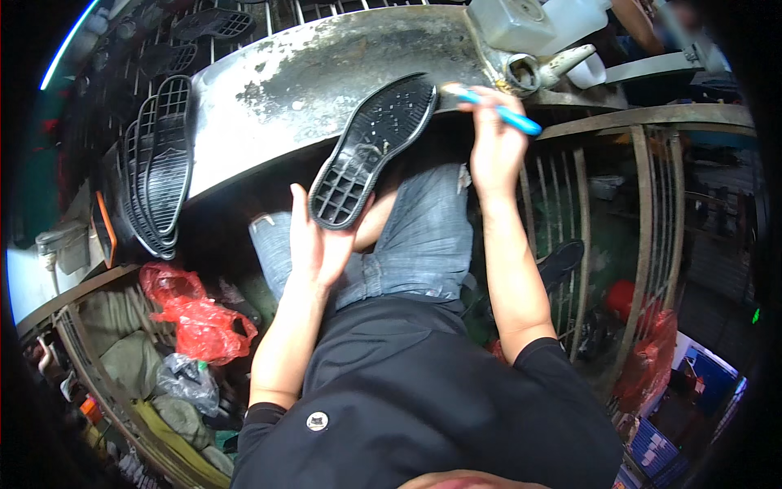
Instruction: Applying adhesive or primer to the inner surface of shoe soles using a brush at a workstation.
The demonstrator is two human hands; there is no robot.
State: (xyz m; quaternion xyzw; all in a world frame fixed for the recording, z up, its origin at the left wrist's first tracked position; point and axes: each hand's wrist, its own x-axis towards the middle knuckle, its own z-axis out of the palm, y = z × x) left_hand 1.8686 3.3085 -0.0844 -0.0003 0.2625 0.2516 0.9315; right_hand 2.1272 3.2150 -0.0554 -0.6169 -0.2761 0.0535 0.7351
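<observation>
A black shoe sole (376, 134) lies with its hollow inner side up, its toe pointing away toward the bench. Under and around the gridded heel end is my left hand (314, 248), its thumb raised along the left side and its other fingers mostly hidden beneath. My right hand (498, 151) is closed on a brush with a blue handle (521, 122). The brush's pale tip is beside the sole's toe, at the right rim; whether it touches, I cannot tell. White specks dot the sole's forefoot.
A stained metal bench top (277, 81) curves in front of me. Stacked black soles (167, 163) stand at its left. At the back right are a small glue-stained pot (522, 72) and translucent plastic containers (513, 24). Metal rails (643, 204) flank me; red plastic bags (199, 318) lie lower left.
</observation>
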